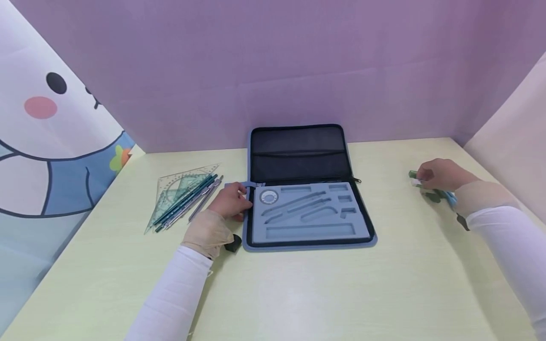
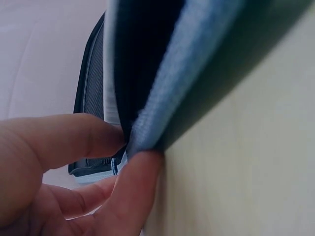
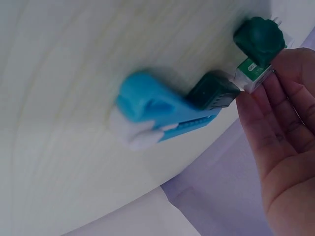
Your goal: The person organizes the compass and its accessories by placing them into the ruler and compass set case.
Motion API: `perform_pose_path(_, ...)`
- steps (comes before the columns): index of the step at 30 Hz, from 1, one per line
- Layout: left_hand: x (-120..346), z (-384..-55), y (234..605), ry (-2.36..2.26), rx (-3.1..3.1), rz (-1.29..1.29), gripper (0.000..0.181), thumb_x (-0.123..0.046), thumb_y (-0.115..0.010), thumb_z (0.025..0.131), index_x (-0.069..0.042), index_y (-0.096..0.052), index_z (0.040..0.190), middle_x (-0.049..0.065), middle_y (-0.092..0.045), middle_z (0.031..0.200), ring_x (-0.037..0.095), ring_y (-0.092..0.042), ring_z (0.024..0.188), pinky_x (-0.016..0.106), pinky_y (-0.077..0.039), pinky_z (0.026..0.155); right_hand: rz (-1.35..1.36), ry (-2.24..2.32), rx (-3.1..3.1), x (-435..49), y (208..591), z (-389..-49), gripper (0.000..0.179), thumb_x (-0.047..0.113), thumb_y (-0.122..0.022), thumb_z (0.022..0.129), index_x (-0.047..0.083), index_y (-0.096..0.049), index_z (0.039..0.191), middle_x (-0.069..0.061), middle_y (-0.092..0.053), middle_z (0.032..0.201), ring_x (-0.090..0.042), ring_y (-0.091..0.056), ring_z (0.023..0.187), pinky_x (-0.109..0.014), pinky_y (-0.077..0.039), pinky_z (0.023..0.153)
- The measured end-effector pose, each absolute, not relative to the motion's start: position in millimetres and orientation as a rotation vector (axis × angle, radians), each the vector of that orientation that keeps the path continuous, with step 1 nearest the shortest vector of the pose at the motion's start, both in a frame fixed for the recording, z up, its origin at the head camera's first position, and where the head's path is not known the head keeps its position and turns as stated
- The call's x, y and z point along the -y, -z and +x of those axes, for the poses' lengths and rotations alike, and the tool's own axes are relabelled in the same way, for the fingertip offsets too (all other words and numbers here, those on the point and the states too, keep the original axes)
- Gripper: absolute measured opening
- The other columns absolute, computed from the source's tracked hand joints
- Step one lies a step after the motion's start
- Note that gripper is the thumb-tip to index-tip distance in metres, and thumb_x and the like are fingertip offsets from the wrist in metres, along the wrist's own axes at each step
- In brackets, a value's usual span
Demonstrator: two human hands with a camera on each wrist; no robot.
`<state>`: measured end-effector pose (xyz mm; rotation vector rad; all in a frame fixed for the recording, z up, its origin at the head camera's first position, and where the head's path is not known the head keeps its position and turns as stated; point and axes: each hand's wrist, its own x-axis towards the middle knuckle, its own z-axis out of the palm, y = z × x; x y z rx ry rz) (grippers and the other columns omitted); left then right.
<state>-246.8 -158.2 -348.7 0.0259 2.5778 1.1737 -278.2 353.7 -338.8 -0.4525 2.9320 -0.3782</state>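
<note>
An unzipped blue pencil case [image 1: 309, 247] lies spread out, its lid raised at the back and a grey-blue moulded tray [image 1: 362, 231] inside. My left hand [image 1: 230, 202] pinches the case's left edge between thumb and finger; the left wrist view shows the fabric edge [image 2: 170, 83] there. Far to the right, my right hand [image 1: 445, 176] pinches a small white eraser with a green sleeve [image 3: 253, 73]. Around it are a dark green scalloped piece [image 3: 259, 42], a dark green ribbed block [image 3: 212, 92] and a blue-and-white slotted tool [image 3: 157, 105].
Left of the case lies a pile of dark teal pencils [image 1: 185, 201], metal drawing tools [image 1: 205, 199] and clear set squares [image 1: 164, 187]. A round white disc [image 1: 268, 197] sits in the tray's upper left corner. A purple cloth wall [image 1: 298, 71] rises behind the table.
</note>
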Motion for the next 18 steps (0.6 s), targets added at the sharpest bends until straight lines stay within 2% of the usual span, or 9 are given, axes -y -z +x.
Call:
perform_pose_path(5, 158.2, -246.8, 347.6, -1.151, -2.58, 0.019, 0.036, -0.004, -0.058, 0.087, 0.005, -0.043, 0.119, 0.015, -0.057, 0.09, 0.013, -0.058, 0.056, 0.027, -0.054, 0.055, -0.448, 0.39, -2.927, -350.3, 337.7, -276.9, 0.012, 0.001, -0.068, 0.076, 0.003, -0.063, 0.087, -0.006, -0.067, 0.083, -0.019, -0.059, 0.077, -0.04, -0.048, 0.072)
perform_pose_path(18, 157.6, -246.9, 348.0, -1.155, -2.57, -0.023, 0.037, -0.004, -0.058, 0.087, 0.003, -0.043, 0.121, 0.013, -0.054, 0.091, 0.016, -0.058, 0.064, 0.026, -0.055, 0.055, -0.515, 0.386, -2.953, -338.1, 332.7, -278.2, 0.013, -0.001, -0.067, 0.077, 0.003, -0.066, 0.089, -0.007, -0.067, 0.085, -0.021, -0.06, 0.08, -0.041, -0.05, 0.075)
